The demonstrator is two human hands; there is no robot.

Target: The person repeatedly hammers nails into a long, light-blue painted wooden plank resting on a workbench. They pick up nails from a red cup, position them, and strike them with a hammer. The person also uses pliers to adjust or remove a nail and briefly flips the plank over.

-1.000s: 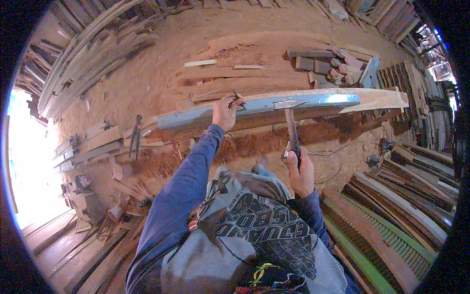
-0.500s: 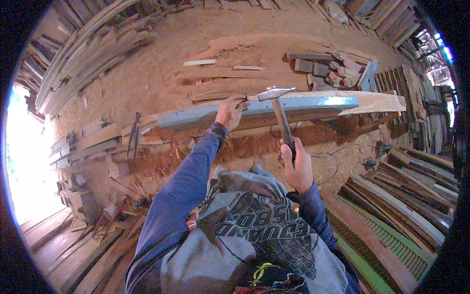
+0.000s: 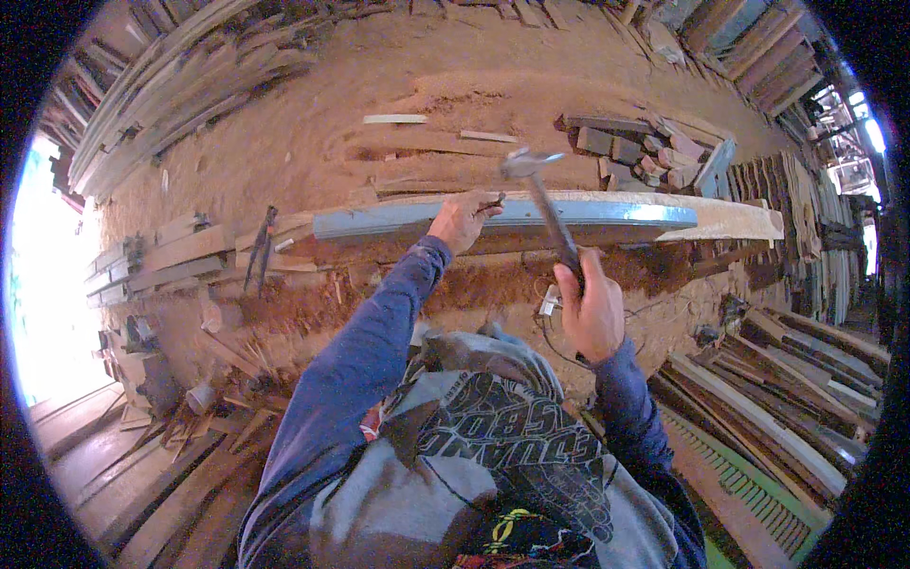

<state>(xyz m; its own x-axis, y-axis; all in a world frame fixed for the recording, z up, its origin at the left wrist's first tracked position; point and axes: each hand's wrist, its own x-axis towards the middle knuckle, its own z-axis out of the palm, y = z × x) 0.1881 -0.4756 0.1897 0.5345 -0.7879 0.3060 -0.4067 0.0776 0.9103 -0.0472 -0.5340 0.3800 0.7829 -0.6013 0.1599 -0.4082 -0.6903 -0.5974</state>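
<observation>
My right hand (image 3: pixel 594 308) is closed around the handle of a hammer (image 3: pixel 552 216). The hammer's metal head is raised over the far edge of a long plank with a light blue face (image 3: pixel 607 211), apart from the wood. My left hand (image 3: pixel 464 221) rests at the plank's top edge, left of the hammer. Its thumb and fingers pinch a small dark nail-like piece (image 3: pixel 491 203), too small to make out fully. A paler board (image 3: pixel 735 220) lies along the blue plank and sticks out beyond its right end.
Long-handled pincers (image 3: pixel 260 248) lie left of the plank. Beyond it are a pile of wood blocks (image 3: pixel 630 152) and loose strips (image 3: pixel 394 119) on brown sawdust-covered ground. Stacked boards (image 3: pixel 204 90) stand far left; more timber (image 3: pixel 768 408) and a green slatted piece (image 3: pixel 749 479) are at right.
The hammer has lifted away from the plank, its head now blurred, as my right hand moved slightly right and nearer me. My left hand has shifted a little to the right.
</observation>
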